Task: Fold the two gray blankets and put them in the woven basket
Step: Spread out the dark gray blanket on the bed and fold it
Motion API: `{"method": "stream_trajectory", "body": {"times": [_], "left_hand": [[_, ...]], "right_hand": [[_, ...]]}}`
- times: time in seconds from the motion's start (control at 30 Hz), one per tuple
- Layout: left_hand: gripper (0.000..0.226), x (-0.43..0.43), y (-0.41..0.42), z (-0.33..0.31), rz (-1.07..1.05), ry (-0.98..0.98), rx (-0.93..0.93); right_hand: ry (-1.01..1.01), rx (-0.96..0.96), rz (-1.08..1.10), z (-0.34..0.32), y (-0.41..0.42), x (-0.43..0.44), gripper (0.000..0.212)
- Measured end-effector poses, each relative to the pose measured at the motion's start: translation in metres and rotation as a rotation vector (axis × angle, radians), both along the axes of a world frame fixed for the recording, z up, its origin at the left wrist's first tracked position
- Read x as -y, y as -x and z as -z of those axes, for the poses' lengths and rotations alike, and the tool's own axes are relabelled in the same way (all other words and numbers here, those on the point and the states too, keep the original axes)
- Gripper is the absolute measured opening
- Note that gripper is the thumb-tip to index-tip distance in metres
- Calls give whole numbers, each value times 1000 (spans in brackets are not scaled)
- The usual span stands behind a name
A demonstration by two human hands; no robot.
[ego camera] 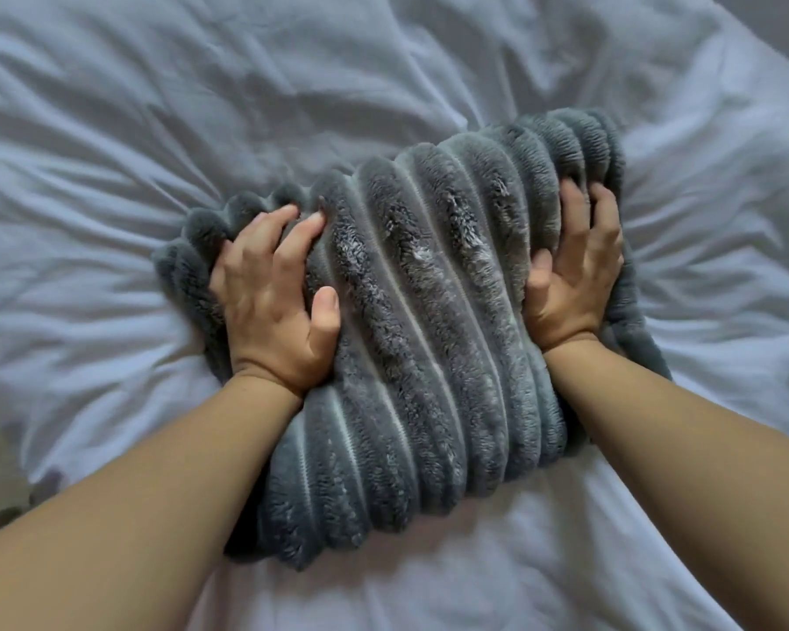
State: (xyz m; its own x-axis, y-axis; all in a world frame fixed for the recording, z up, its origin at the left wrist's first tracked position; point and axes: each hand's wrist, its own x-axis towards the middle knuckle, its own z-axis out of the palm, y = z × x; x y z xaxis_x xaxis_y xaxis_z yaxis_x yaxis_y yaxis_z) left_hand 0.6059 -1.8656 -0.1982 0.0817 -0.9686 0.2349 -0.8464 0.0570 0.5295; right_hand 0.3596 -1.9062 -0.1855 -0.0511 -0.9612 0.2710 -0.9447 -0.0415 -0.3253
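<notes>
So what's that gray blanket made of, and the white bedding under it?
The gray blanket looks like plush synthetic fleece or faux fur: thick fluffy ribs with thin flat channels between, matte, pile ruffled in spots. The white bedding looks like thin woven cotton or a blend: matte, with fine sharp creases; the exact fibre can't be told.

Bed (156, 107) with rumpled white cover; folded, ribbed gray blanket (429, 311) lies directly on it, near middle.
</notes>
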Motion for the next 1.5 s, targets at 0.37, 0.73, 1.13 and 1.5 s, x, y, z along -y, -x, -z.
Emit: {"method": "stream_trajectory", "body": {"times": [0.37,0.73,1.13,1.5], "left_hand": [[76,-77,-19,-139,-400,-559,-156],[63,-13,-39,-113,-176,-738,-438],[59,-13,12,-161,169,-382,246],[58,-17,-19,-73,223,-98,97]], "right_hand": [[-376,1099,315,-124,53,-16,52],[-845,976,734,-121,37,-114,81],[-172,189,566,-177,-1,-79,69],[-382,6,116,-70,-3,-41,71]]}}
